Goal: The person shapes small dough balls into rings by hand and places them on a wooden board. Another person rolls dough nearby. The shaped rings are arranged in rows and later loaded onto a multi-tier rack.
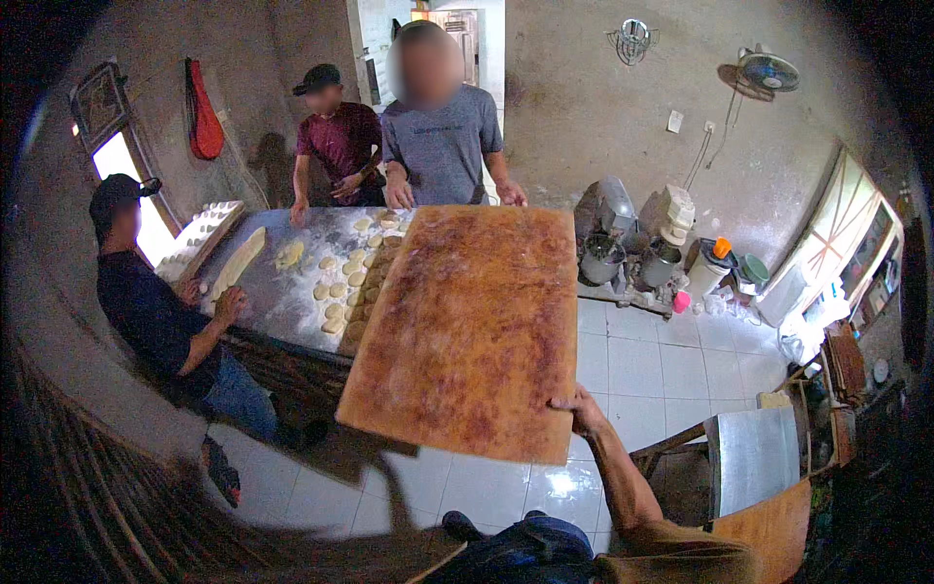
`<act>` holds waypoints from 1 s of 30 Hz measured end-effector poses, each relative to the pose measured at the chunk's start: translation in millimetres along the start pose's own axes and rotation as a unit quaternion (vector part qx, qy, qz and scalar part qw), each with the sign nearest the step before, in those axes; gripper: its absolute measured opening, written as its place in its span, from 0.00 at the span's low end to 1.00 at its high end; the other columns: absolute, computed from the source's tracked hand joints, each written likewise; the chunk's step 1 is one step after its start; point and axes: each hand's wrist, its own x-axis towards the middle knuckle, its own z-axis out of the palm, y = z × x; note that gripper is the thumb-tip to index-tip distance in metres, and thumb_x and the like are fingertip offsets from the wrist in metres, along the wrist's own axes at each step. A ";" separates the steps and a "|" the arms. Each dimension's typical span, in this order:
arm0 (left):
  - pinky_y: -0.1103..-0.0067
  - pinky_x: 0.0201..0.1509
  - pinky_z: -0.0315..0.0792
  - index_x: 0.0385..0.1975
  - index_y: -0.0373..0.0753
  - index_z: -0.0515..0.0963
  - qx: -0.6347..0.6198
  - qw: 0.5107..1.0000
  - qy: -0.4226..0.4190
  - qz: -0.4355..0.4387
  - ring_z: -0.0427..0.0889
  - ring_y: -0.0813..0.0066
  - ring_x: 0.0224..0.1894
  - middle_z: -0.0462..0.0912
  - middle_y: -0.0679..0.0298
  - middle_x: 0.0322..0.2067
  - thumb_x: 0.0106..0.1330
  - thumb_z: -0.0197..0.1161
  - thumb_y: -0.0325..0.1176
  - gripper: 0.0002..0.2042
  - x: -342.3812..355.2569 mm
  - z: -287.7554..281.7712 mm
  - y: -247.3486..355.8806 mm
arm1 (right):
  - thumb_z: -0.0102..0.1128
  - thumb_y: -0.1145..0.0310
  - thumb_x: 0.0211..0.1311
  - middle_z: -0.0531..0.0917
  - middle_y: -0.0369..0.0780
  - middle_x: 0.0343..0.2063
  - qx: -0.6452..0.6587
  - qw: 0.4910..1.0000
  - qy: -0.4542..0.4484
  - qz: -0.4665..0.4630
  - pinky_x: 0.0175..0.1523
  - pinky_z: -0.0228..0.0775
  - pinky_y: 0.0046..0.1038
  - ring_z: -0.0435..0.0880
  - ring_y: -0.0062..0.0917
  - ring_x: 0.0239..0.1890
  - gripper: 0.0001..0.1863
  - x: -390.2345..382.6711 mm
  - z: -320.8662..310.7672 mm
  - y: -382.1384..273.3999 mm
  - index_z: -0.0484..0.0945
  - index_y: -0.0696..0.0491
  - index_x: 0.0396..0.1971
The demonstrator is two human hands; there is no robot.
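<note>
While the large wooden board [467, 331] fills the centre of the frame, the right hand [576, 407] grips its lower right corner; the left hand is out of view, and a co-worker's hands [511, 194] hold the board's far edge.

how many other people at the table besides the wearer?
3. One in a dark shirt at the table's left side, one in a maroon shirt and one in a grey shirt at its far end. Others may be out of view.

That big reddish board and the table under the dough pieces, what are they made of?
The board looks like wood: matte, blotchy red-brown, grain streaks, worn edges. The table top seems sheet metal, grey with a dull sheen under the flour, though the dusting leaves that uncertain.
</note>
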 end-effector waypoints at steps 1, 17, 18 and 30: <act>0.66 0.55 0.62 0.45 0.43 0.69 0.011 1.000 0.018 0.011 0.67 0.69 0.47 0.67 0.64 0.46 0.68 0.51 0.39 0.11 2.4 -6.4 2.9 | 0.70 0.73 0.52 0.81 0.40 0.45 -0.021 1.000 -0.009 -0.008 0.54 0.74 0.33 0.81 0.28 0.47 0.29 -16.0 -21.9 -1.0 0.71 0.58 0.55; 0.67 0.50 0.64 0.39 0.45 0.70 0.170 0.951 0.241 -0.089 0.69 0.69 0.40 0.69 0.65 0.39 0.66 0.53 0.40 0.08 -169.9 -170.4 69.6 | 0.63 0.68 0.61 0.83 0.40 0.43 -0.337 0.871 -0.358 0.013 0.55 0.70 0.29 0.77 0.23 0.46 0.25 -85.2 -71.6 -2.4 0.72 0.58 0.58; 0.67 0.50 0.64 0.39 0.45 0.70 0.173 0.952 0.240 -0.080 0.69 0.69 0.40 0.69 0.65 0.39 0.66 0.53 0.40 0.08 -166.6 -167.5 85.4 | 0.63 0.69 0.61 0.83 0.39 0.43 -0.322 0.870 -0.370 0.052 0.54 0.71 0.29 0.78 0.22 0.46 0.26 -77.6 -79.8 11.9 0.72 0.58 0.59; 0.67 0.46 0.66 0.34 0.45 0.71 0.214 0.939 0.257 -0.073 0.71 0.69 0.35 0.71 0.66 0.33 0.64 0.55 0.40 0.07 -161.9 -179.5 126.9 | 0.66 0.76 0.59 0.84 0.41 0.46 -0.181 0.928 -0.274 0.176 0.53 0.76 0.29 0.83 0.25 0.46 0.30 -17.6 -152.9 165.0 0.68 0.55 0.63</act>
